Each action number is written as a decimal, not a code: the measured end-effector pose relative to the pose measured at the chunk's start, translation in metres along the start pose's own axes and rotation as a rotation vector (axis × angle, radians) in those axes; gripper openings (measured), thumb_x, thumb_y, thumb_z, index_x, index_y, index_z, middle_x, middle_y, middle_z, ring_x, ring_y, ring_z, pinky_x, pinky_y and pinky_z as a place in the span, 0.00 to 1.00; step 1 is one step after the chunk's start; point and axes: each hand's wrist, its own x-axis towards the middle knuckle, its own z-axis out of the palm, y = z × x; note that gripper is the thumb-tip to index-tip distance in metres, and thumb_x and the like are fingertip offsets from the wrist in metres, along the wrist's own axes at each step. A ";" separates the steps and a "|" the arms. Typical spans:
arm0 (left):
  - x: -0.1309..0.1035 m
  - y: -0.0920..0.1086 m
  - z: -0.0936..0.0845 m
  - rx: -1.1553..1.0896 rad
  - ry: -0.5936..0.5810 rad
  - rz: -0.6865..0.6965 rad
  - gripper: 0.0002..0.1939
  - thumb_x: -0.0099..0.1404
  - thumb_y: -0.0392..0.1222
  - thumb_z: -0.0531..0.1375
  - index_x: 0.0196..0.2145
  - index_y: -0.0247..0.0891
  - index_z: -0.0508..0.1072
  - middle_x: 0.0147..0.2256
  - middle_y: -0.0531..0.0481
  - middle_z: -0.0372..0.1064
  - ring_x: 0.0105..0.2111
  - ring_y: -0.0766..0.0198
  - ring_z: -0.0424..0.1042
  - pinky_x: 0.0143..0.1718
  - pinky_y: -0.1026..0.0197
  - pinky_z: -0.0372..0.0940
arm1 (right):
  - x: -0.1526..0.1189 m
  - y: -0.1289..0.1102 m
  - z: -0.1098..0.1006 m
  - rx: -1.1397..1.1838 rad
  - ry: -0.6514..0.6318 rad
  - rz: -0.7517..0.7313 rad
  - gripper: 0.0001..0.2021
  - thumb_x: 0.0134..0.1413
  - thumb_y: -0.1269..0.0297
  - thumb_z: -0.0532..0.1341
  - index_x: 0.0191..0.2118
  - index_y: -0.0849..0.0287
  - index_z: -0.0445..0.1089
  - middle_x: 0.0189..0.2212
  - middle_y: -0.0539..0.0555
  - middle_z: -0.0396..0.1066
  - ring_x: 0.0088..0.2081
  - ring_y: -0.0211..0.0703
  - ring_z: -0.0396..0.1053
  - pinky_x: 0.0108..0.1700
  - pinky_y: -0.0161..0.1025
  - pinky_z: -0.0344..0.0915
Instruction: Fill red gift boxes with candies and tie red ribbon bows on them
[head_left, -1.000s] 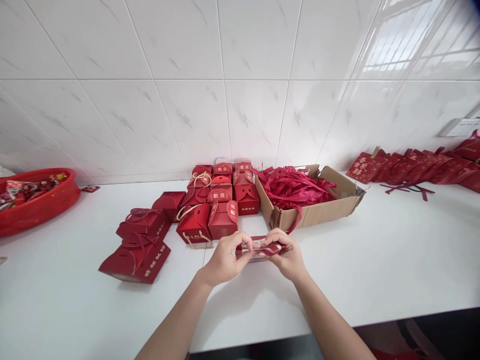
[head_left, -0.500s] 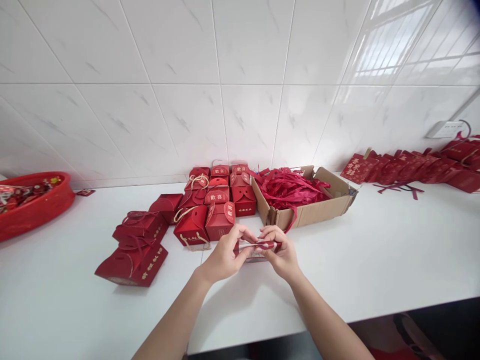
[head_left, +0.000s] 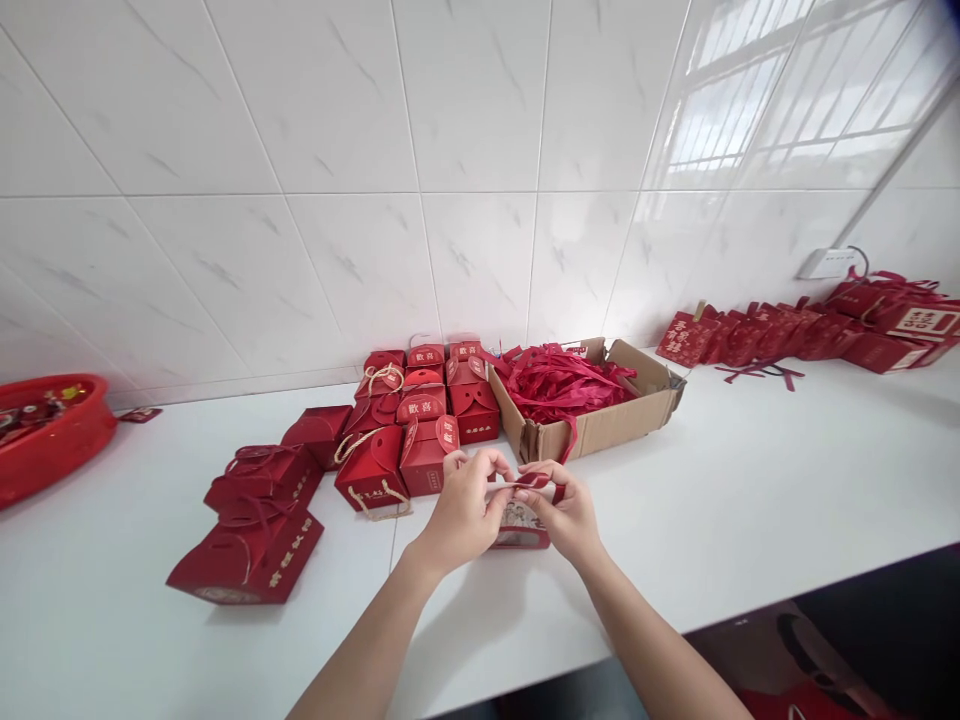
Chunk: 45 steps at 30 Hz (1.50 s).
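Observation:
A small red gift box (head_left: 523, 538) with a pale picture on its front stands on the white table between my hands. A dark red ribbon (head_left: 533, 481) lies across its top edge. My left hand (head_left: 472, 500) pinches the top of the box at the ribbon's left end, thumb and fingers pressed together. From the right, my right hand (head_left: 562, 508) grips the ribbon and box top, its thumb in front and fingers behind. The fingertips nearly meet at the middle. What lies behind the fingers is hidden.
Behind my hands, a cardboard box (head_left: 622, 425) holds red ribbons. Several closed red boxes (head_left: 427, 455) stand left of it, with more boxes (head_left: 251, 560) further left. A red basin (head_left: 56, 455) sits at the far left. Red boxes (head_left: 885, 345) line the back right against the wall.
The view has shifted slightly to the right. More of the small box's front now shows below my hands, and my left fingers have lifted a little from its top left side.

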 end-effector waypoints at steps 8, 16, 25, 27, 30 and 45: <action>-0.001 0.000 -0.001 -0.226 0.031 -0.062 0.06 0.59 0.37 0.58 0.32 0.40 0.62 0.33 0.49 0.70 0.39 0.57 0.68 0.40 0.55 0.62 | -0.015 0.000 0.002 -0.045 0.069 -0.006 0.09 0.50 0.59 0.64 0.32 0.57 0.65 0.33 0.54 0.71 0.37 0.44 0.70 0.40 0.41 0.67; -0.010 -0.001 0.008 -0.732 -0.192 -0.212 0.18 0.60 0.44 0.61 0.41 0.41 0.56 0.34 0.50 0.70 0.31 0.64 0.71 0.32 0.62 0.65 | -0.048 0.025 -0.049 -0.257 -0.352 0.017 0.34 0.41 0.61 0.70 0.55 0.57 0.59 0.51 0.62 0.67 0.50 0.53 0.68 0.48 0.48 0.68; -0.063 -0.014 -0.025 -0.606 -0.135 -0.004 0.12 0.63 0.48 0.57 0.44 0.46 0.70 0.53 0.43 0.66 0.60 0.50 0.57 0.59 0.46 0.56 | -0.082 0.041 -0.183 -0.591 -0.130 0.356 0.27 0.42 0.52 0.66 0.49 0.58 0.67 0.46 0.63 0.72 0.48 0.61 0.70 0.52 0.54 0.65; -0.072 -0.017 -0.031 -0.547 -0.035 -0.109 0.12 0.64 0.48 0.56 0.44 0.46 0.70 0.54 0.44 0.65 0.59 0.50 0.59 0.59 0.45 0.57 | -0.064 0.046 -0.232 -0.786 0.084 0.442 0.34 0.41 0.49 0.64 0.53 0.63 0.63 0.48 0.67 0.70 0.50 0.64 0.67 0.52 0.53 0.64; -0.075 -0.018 -0.028 -0.445 0.043 -0.179 0.16 0.64 0.47 0.57 0.50 0.46 0.67 0.57 0.43 0.63 0.59 0.50 0.59 0.60 0.45 0.55 | -0.041 0.060 -0.279 -1.270 0.633 0.519 0.50 0.44 0.42 0.58 0.63 0.78 0.43 0.61 0.79 0.49 0.62 0.71 0.50 0.58 0.56 0.53; -0.080 -0.069 -0.039 0.115 0.382 -0.240 0.11 0.64 0.48 0.53 0.40 0.43 0.71 0.51 0.46 0.66 0.55 0.50 0.61 0.59 0.43 0.52 | -0.043 0.091 -0.278 -1.434 0.417 0.737 0.37 0.58 0.45 0.40 0.62 0.70 0.55 0.64 0.68 0.48 0.64 0.64 0.44 0.61 0.55 0.43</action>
